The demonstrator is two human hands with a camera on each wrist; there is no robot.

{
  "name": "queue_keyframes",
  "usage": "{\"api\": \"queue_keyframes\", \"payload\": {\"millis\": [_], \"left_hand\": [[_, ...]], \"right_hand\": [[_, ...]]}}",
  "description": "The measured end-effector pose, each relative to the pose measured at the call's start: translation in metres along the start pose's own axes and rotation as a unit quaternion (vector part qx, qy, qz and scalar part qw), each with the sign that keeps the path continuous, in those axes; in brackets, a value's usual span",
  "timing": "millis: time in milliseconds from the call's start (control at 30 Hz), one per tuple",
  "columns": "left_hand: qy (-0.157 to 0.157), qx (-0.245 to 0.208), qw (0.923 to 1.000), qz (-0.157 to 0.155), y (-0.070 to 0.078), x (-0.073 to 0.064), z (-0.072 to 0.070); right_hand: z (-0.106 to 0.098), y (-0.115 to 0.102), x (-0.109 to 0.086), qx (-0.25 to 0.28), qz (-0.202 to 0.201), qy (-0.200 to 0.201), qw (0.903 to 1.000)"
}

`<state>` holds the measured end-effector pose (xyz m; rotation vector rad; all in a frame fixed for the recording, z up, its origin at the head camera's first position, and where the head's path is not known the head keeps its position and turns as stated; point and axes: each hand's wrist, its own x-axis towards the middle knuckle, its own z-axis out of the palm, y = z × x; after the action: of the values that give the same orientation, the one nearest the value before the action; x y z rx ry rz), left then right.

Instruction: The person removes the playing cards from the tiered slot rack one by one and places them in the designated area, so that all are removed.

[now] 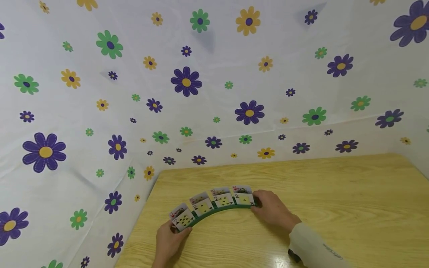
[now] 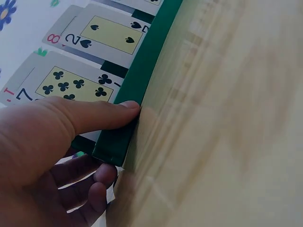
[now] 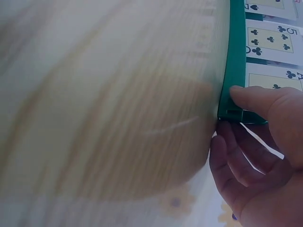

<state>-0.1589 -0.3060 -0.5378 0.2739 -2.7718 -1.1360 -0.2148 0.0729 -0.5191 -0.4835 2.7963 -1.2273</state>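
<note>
A curved green card holder (image 1: pixel 212 212) bears several playing cards in two rows. In its front row I see a seven of clubs (image 2: pixel 71 85), a two of spades (image 2: pixel 111 33), a five of clubs (image 3: pixel 272 40) and an ace of clubs (image 1: pixel 244 199). My left hand (image 1: pixel 168 240) grips the holder's left end, its thumb (image 2: pixel 106 116) on the green front strip and the other fingers curled beneath. At the opposite end my right hand (image 1: pixel 273 209) pinches the holder between thumb (image 3: pixel 255 99) and curled fingers. The back-row cards are partly hidden.
The holder is at the left part of a wood-grain table (image 1: pixel 335 193). White sheeting (image 1: pixel 214 100) with printed flowers rises behind the table and on its left side. A dark object (image 1: pixel 294 255) shows under the right sleeve (image 1: pixel 311 243).
</note>
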Motion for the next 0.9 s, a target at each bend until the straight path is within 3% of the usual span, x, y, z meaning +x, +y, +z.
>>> {"api": "queue_keyframes", "payload": {"millis": [267,533,900], "left_hand": [[-0.037,-0.027,0.9978,0.048,0.019,0.011,0.02],[-0.087,-0.037,0.9895,0.109,0.042,0.018,0.046],[-0.12,-0.026,0.9824,0.14,0.059,0.026,0.066]], "right_hand": [[-0.025,0.018,-0.014,0.002,-0.001,0.006,1.0],[-0.052,0.046,-0.036,-0.002,0.01,0.014,0.9999],[-0.069,0.063,-0.053,-0.008,0.025,0.025,0.9993]]}}
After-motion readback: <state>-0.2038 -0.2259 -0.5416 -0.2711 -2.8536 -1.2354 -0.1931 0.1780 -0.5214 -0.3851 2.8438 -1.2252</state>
